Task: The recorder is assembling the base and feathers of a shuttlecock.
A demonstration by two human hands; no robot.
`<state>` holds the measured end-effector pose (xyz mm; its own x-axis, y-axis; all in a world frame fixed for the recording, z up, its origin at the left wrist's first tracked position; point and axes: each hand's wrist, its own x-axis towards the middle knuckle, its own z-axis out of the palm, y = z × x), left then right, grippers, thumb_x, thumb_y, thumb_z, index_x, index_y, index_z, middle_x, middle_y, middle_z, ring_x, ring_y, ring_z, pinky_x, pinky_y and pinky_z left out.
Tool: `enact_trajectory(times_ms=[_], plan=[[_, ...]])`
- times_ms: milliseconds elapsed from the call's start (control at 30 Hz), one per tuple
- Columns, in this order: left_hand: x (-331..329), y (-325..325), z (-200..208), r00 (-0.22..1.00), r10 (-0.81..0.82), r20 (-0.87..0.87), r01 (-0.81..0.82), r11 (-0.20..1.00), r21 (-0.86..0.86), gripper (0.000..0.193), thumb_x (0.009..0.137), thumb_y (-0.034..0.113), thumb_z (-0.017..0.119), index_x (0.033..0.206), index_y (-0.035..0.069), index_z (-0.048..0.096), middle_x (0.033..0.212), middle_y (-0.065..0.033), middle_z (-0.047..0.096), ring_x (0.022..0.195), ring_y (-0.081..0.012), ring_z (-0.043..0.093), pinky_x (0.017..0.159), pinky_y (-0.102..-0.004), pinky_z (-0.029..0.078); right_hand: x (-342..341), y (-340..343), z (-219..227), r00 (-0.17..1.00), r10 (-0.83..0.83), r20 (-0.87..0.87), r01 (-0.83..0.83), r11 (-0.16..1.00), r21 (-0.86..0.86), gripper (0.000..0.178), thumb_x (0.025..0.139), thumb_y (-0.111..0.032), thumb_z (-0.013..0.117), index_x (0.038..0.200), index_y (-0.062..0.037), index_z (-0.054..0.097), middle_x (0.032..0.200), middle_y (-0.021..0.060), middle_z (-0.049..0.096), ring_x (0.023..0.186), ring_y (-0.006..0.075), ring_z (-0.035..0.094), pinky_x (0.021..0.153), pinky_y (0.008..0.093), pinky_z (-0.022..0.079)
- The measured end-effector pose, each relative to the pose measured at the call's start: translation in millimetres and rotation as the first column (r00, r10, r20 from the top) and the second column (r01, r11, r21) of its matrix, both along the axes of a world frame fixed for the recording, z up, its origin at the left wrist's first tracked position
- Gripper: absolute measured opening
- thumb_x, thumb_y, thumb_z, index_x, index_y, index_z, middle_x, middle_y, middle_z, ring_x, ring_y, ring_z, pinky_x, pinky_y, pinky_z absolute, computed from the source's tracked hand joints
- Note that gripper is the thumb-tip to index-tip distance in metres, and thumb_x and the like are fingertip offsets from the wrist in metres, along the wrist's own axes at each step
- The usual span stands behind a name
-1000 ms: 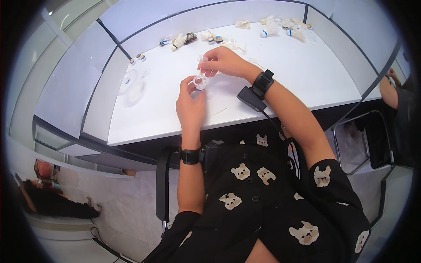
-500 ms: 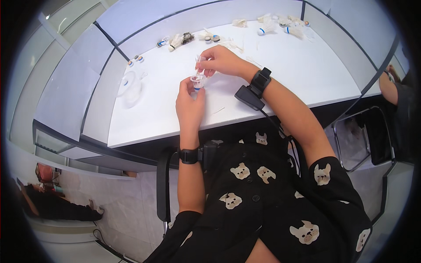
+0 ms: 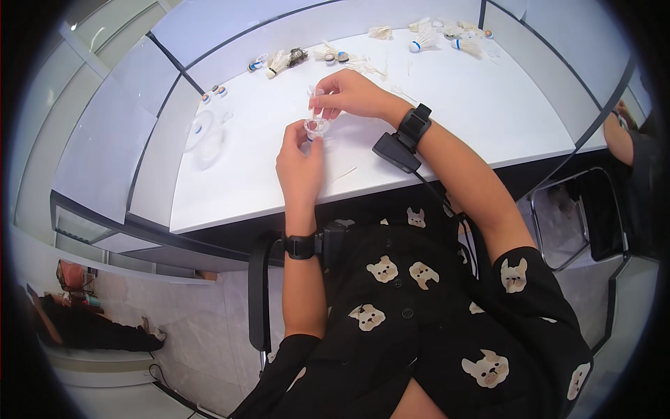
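Observation:
My left hand (image 3: 300, 164) is closed around a small white plastic shuttlecock frame (image 3: 316, 126), its open ring upward and a trace of blue near its base. Above it, my right hand (image 3: 354, 96) pinches a slim whitish piece (image 3: 314, 93) that looks like a shuttlecock feather, pointing down toward the ring. Whether the piece touches the frame I cannot tell. On the white table (image 3: 265, 153), a loose thin white strip (image 3: 345, 172) lies just right of my left hand.
Along the back lie feathered shuttlecocks (image 3: 422, 43), loose feathers and several small round bases (image 3: 329, 60). At the left is a clear plastic ring-shaped thing (image 3: 202, 130) near more bases (image 3: 221, 91). Low partitions (image 3: 160, 150) edge the table. Another person's arm (image 3: 618, 140) shows far right.
Both hands stay close together with small shifts. The frame in my left hand has tilted slightly, with less of its blue base showing.

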<state>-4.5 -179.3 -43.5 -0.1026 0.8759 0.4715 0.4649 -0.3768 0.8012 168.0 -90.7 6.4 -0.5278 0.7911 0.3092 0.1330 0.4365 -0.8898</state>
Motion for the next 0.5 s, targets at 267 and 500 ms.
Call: enact_trajectory(times_ms=[267, 500], plan=[[-1.4, 0.0, -0.1, 1.000, 0.012, 0.017, -0.011, 1.000, -0.009, 0.030, 0.090, 0.010, 0.065, 0.119, 0.003, 0.060, 0.111, -0.0168, 0.071, 0.107, -0.0300, 0.067, 0.096, -0.0380, 0.049, -0.5, -2.5, 3.0, 1.000, -0.005, 0.020, 0.005, 1.000, 0.013, 0.026, 0.093, -0.023, 0.068, 0.092, 0.0021, 0.072, 0.086, 0.0093, 0.073, 0.076, 0.0127, 0.070, 0.070, 0.0247, 0.057], [1.1, -2.0, 4.1, 0.996, -0.032, 0.086, 0.036, 0.999, -0.040, 0.030, 0.093, 0.009, 0.063, 0.121, 0.002, 0.057, 0.115, -0.0207, 0.069, 0.114, -0.0318, 0.066, 0.098, -0.0383, 0.049, -1.4, 1.1, -1.3, 0.984, 0.033, 0.177, -0.033, 0.999, -0.002, 0.026, 0.092, -0.025, 0.069, 0.091, 0.0010, 0.072, 0.081, 0.0075, 0.071, 0.071, 0.0105, 0.067, 0.067, 0.0236, 0.055]])
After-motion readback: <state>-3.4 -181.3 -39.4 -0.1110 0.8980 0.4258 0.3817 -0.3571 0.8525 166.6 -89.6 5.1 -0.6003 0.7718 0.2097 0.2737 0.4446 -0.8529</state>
